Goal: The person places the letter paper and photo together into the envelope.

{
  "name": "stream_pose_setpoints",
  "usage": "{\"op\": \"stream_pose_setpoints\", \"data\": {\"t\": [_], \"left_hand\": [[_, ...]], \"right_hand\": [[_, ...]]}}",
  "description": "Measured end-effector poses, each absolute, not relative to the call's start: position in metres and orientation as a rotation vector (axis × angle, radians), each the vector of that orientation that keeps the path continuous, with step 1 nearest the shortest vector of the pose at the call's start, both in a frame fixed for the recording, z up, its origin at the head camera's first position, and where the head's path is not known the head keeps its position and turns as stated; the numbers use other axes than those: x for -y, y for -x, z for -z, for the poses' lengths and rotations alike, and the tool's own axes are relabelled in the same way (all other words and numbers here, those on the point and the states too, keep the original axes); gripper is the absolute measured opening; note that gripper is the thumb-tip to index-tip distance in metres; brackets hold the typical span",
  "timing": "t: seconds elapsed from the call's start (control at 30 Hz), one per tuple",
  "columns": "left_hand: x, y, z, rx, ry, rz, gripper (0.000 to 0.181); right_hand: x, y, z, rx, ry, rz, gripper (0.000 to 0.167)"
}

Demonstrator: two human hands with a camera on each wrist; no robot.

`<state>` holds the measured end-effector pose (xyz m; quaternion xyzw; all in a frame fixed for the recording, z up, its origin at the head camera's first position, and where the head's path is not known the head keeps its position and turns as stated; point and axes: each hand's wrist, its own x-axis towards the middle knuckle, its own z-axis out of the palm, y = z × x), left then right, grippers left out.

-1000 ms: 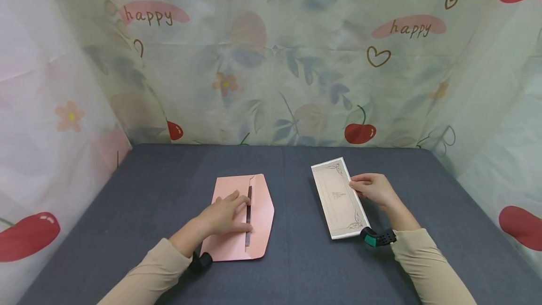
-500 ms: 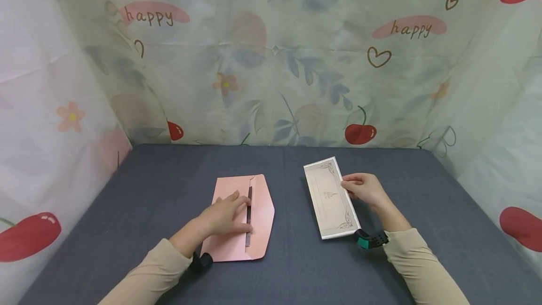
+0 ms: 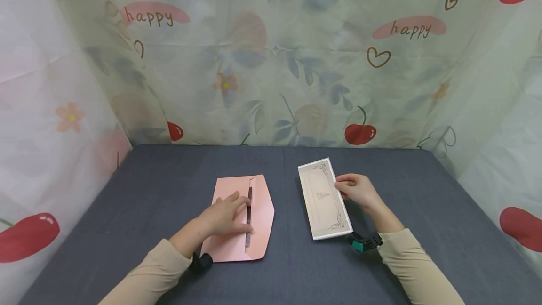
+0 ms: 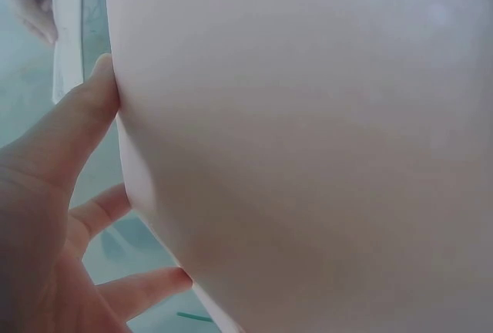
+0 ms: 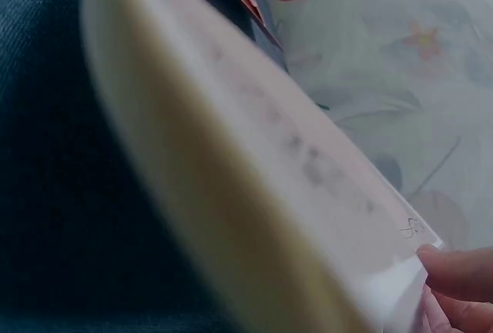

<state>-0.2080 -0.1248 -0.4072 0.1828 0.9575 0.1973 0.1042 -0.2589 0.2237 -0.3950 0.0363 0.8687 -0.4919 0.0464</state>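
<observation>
Pink paper forms the envelope (image 3: 261,215), which lies flat on the dark desk (image 3: 288,274) and serves as the landmark for this record. Change noted: the pale card (image 3: 323,200), with scrollwork at two corners, stands closer to the envelope's right side than it does a second ago; its slant, top end toward the left, looks much the same. A gap remains, so card and envelope are not touching, and the card is wholly outside the narrow dark slit (image 3: 248,218) in the envelope's face. Right hand (image 3: 357,190), to the right of the envelope, pinches the card by its far long edge, thumb uppermost. Left hand (image 3: 224,217) rests on the envelope, thumb and fingers spread apart with their tips at the slit; position matches the earlier frames. Whether those tips grip the paper edge or merely press on it cannot be told. Assessment: the right hand accounts for all observed movement, the left appears to steady the envelope, and the narrowing gap constitutes progress in approach only, with no contact made.
</observation>
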Motion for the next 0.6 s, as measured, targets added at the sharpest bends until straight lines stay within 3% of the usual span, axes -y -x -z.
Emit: {"op": "stream_pose_setpoints", "data": {"t": [0.6], "left_hand": [[0.124, 0.209, 0.407, -2.822, -0.538, -0.578, 0.054]], "right_hand": [[-0.206, 0.258, 0.397, -2.553, -0.006, 1.573, 0.036]]}}
